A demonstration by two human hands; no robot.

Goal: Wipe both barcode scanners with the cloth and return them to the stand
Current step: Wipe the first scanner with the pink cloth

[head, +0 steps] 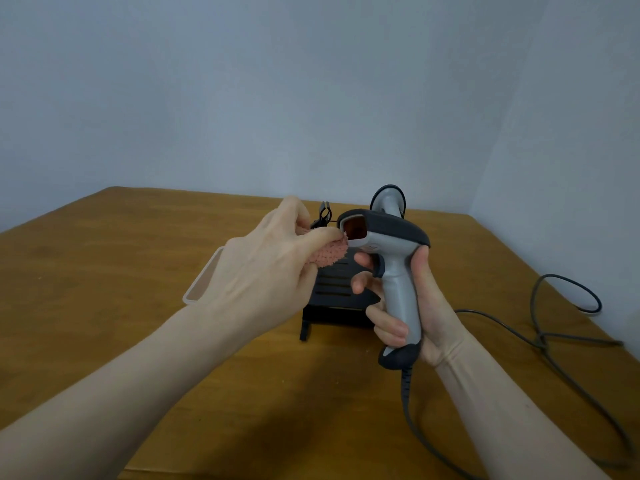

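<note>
My right hand (415,306) grips the handle of a grey and black barcode scanner (391,251), held upright above the table with its red window facing left. My left hand (266,265) pinches a pink fluffy cloth (329,252) and presses it against the lower left edge of the scanner's window. Behind and below the hands stands a black slotted stand (336,292). A second grey scanner (389,199) pokes up behind the held one, mostly hidden.
A wooden table (138,271) fills the lower view, set into a corner of pale walls. Grey cables (540,337) loop across the table's right side and run from the held scanner's base. A clear flat item (201,282) lies left of the stand.
</note>
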